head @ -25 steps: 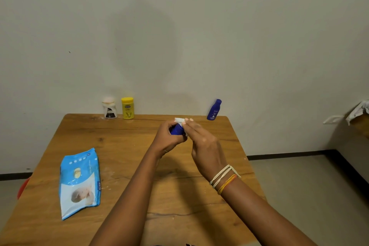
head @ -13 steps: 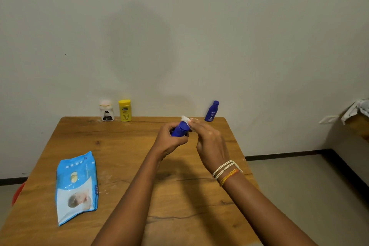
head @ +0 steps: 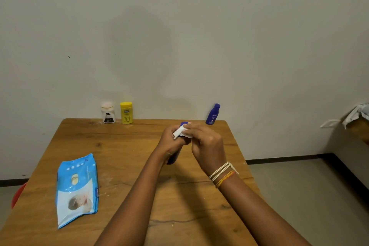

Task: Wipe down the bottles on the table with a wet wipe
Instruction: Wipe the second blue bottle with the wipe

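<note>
1. Left hand (head: 172,142) clamped around small dark-blue plastic bottle (head: 174,157), held above brown wooden table (head: 119,146)
2. Right hand (head: 207,144) pinches crumpled white wet wipe (head: 180,132) against bottle top
3. Second blue bottle (head: 212,114), yellow bottle (head: 126,113) and white jar (head: 108,112) stand along far edge

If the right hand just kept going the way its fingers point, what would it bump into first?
The right hand points left and slightly away, so it would press straight into the wipe and the left hand holding a dark blue bottle; they look already touching.
</note>
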`<act>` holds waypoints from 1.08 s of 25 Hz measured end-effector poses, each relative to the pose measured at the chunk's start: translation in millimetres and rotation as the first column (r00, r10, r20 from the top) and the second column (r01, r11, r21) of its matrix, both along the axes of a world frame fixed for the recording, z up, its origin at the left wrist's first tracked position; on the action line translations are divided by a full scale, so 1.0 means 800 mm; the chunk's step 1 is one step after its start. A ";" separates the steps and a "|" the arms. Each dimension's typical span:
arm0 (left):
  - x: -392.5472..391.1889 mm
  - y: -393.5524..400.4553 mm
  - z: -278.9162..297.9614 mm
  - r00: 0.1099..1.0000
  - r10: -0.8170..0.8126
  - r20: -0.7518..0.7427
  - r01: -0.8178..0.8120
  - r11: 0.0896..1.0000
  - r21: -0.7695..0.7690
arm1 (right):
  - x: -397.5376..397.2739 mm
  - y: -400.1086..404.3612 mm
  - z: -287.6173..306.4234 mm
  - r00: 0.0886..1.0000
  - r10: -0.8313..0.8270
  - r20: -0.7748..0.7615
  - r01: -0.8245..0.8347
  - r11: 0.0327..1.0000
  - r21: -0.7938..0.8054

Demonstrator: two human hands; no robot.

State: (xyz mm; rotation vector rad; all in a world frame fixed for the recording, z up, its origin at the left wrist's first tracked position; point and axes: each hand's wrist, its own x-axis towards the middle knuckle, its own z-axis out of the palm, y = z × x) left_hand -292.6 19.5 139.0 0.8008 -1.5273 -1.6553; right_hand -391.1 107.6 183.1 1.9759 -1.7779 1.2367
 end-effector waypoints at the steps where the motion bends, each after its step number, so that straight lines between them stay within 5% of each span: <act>1: 0.000 0.002 -0.001 1.000 -0.013 -0.024 0.015 0.998 0.057 | -0.006 -0.005 0.005 0.981 -0.051 0.187 0.052 0.999 -0.001; 3: 0.001 0.002 -0.001 0.986 -0.080 -0.145 0.110 0.971 0.211 | -0.018 -0.016 0.017 0.828 -0.156 0.539 0.154 0.987 0.049; 4: 0.001 0.001 -0.001 0.969 -0.117 -0.218 0.178 0.943 0.282 | -0.021 -0.020 0.019 0.793 -0.168 0.585 0.163 0.985 0.061; 7: -0.003 0.005 0.003 0.931 -0.089 -0.353 0.246 0.868 0.430 | -0.003 -0.026 0.014 0.859 -0.064 0.508 -0.027 0.985 0.170; 10: -0.007 0.005 -0.001 0.952 0.053 -0.301 0.099 0.877 0.470 | 0.028 -0.014 -0.011 0.946 -0.104 0.306 0.022 0.965 0.260; 14: 0.007 -0.003 -0.002 0.970 0.030 -0.243 0.111 0.832 0.543 | 0.025 0.017 -0.035 0.999 0.019 0.032 -0.025 0.981 0.194; 16: 0.008 -0.003 -0.003 0.977 0.007 -0.211 0.107 0.846 0.523 | 0.014 0.019 -0.029 0.992 0.068 0.105 -0.087 0.980 0.182; 19: 0.000 -0.003 -0.004 0.984 0.025 -0.178 0.056 0.899 0.434 | -0.004 -0.007 0.000 0.871 -0.057 0.488 0.000 0.993 0.116; 21: -0.002 -0.005 0.000 0.973 0.009 -0.232 0.094 0.900 0.426 | -0.011 -0.025 0.014 0.858 -0.129 0.497 0.088 0.991 0.104; 27: -0.003 -0.010 0.003 0.913 0.103 -0.394 0.183 0.760 0.624 | 0.026 -0.002 -0.015 0.959 0.018 0.282 -0.094 0.961 0.261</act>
